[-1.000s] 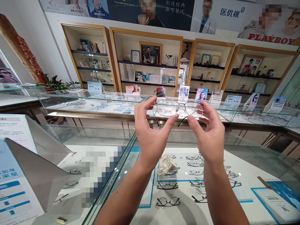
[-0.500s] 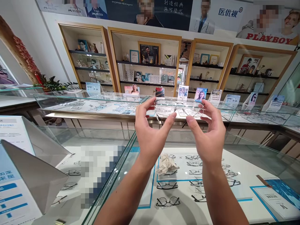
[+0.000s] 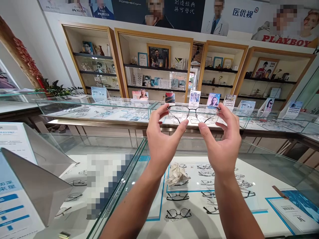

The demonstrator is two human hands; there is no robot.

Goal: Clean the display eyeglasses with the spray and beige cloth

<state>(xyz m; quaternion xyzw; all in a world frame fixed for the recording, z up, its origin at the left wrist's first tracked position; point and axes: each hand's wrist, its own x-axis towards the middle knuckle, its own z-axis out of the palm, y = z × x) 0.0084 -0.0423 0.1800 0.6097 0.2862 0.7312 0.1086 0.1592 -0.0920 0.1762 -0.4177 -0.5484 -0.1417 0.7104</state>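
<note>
I hold a thin dark-rimmed pair of glasses (image 3: 193,114) up in front of me with both hands. My left hand (image 3: 161,139) pinches the left lens rim between thumb and fingers. My right hand (image 3: 221,139) pinches the right rim the same way. The lenses face me and the temples fold back behind them. Below my arms is a glass display case (image 3: 139,156) with several frames laid out on white trays, and a crumpled white cloth (image 3: 176,174) lies among them.
A second glass counter (image 3: 99,106) runs across behind, with small advert cards (image 3: 214,99) on top. Wooden wall shelves (image 3: 154,69) hold pictures and displays. A grey folded sign stand (image 3: 37,186) sits at the lower left.
The glasses tipped more upright so the dark top rim now shows clearly. Both hands shifted slightly to the right and kept their grip.
</note>
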